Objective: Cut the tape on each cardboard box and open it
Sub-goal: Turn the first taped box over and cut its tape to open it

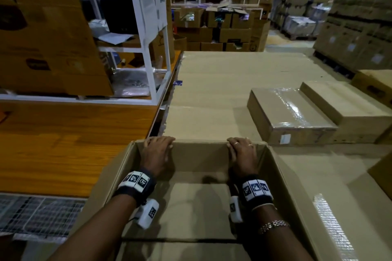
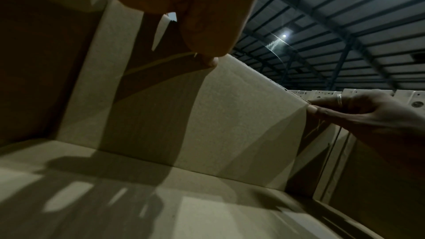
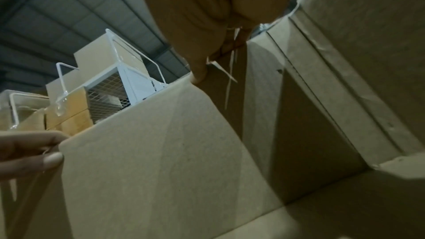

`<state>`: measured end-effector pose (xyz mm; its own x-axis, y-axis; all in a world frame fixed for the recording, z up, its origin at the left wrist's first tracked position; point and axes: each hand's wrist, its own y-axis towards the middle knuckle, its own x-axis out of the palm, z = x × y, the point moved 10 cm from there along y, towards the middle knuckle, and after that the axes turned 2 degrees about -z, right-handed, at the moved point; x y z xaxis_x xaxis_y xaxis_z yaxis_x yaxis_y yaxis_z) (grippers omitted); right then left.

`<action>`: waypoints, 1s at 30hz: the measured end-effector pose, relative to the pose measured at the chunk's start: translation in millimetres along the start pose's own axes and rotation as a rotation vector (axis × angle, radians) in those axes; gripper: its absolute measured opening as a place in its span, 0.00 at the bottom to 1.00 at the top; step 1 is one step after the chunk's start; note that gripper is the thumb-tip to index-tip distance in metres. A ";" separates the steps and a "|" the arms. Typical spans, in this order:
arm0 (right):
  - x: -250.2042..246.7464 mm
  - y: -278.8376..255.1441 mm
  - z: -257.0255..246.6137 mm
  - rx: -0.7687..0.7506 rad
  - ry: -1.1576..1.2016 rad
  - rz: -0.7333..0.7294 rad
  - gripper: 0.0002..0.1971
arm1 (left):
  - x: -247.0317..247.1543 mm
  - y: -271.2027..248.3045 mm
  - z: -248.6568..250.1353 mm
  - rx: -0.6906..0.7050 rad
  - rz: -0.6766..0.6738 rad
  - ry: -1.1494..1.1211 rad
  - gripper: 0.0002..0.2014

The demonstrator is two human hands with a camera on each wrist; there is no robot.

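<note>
— Where is the box you are working on?
— The open cardboard box (image 1: pixel 191 186) sits right in front of you on the cardboard-covered worktop (image 1: pixel 222 91), its top flaps spread outward and its inside bare.
— And your hands?
— Your left hand (image 1: pixel 158 152) grips the far wall (image 1: pixel 199 154) of the box near its left corner, fingers curled over the top edge. Your right hand (image 1: pixel 244 152) has the same grip on that edge near the right corner; the wrist views show each thumb pressed against the inner face.
— Anything else nearby?
— Two shut boxes lie side by side further right: a tape-wrapped box (image 1: pixel 290 114) and a plain box (image 1: pixel 347 108) touching it. A white wire rack (image 1: pixel 152 48) stands on the orange table (image 1: pixel 74 144) to your left.
</note>
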<state>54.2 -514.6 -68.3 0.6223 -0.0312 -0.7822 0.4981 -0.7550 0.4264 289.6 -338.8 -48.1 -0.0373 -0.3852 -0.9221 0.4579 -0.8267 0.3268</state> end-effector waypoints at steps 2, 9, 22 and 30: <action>-0.3 -0.1 -2.0 0.009 0.011 0.016 0.16 | 4.9 -0.8 -2.3 -0.027 -0.027 0.031 0.25; -10.2 -12.0 -20.6 0.091 -0.042 -0.055 0.16 | 4.3 -1.7 0.9 -0.054 -0.091 0.075 0.27; -65.5 -68.8 -71.9 0.129 -0.117 -0.638 0.48 | -113.4 -53.0 62.1 0.136 -0.160 0.188 0.26; -170.6 -201.1 -172.3 -0.145 0.124 -0.823 0.43 | -192.9 -207.3 114.2 0.318 -0.385 -0.005 0.40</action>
<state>-48.1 -244.6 57.7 0.0850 0.5705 -0.8169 0.8890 -0.4136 -0.1964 100.4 -140.0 85.7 -0.1547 -0.0290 -0.9875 0.1163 -0.9932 0.0110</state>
